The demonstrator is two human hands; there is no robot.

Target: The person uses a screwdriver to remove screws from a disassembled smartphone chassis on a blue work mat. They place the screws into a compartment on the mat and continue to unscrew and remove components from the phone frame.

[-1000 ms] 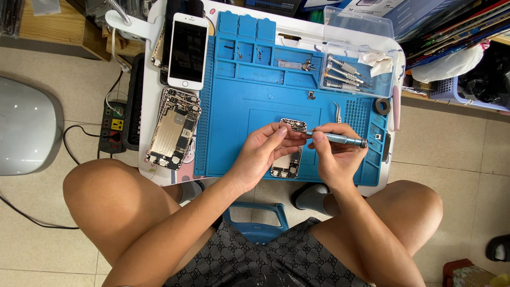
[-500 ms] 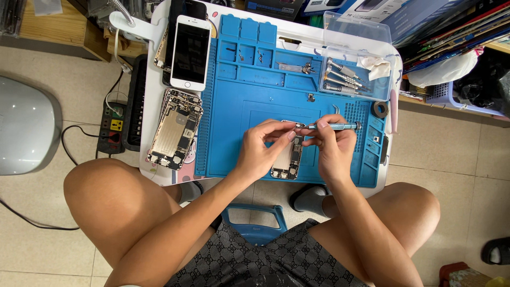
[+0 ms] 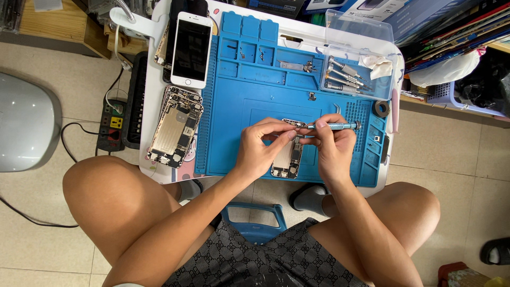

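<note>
Blue silicone repair mat [image 3: 249, 106] covers the white worktop [image 3: 154, 69], and an opened phone chassis [image 3: 287, 159] lies on it near its front edge. The right hand [image 3: 332, 146] pinches a slim screwdriver [image 3: 332, 126] lying level above the chassis. The left hand [image 3: 260, 149] has its fingertips [image 3: 291, 135] pressed together at the screwdriver's tip.

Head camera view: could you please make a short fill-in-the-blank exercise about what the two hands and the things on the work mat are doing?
1. The right hand holds a slim ____ lying nearly level.
2. Under both hands an opened phone body lies on the ____ work mat.
3. The left hand pinches at the screwdriver's ____.
4. The whole white phone lies screen-up to the ____ of the mat.

Missing words: screwdriver; blue; tip; left
</note>
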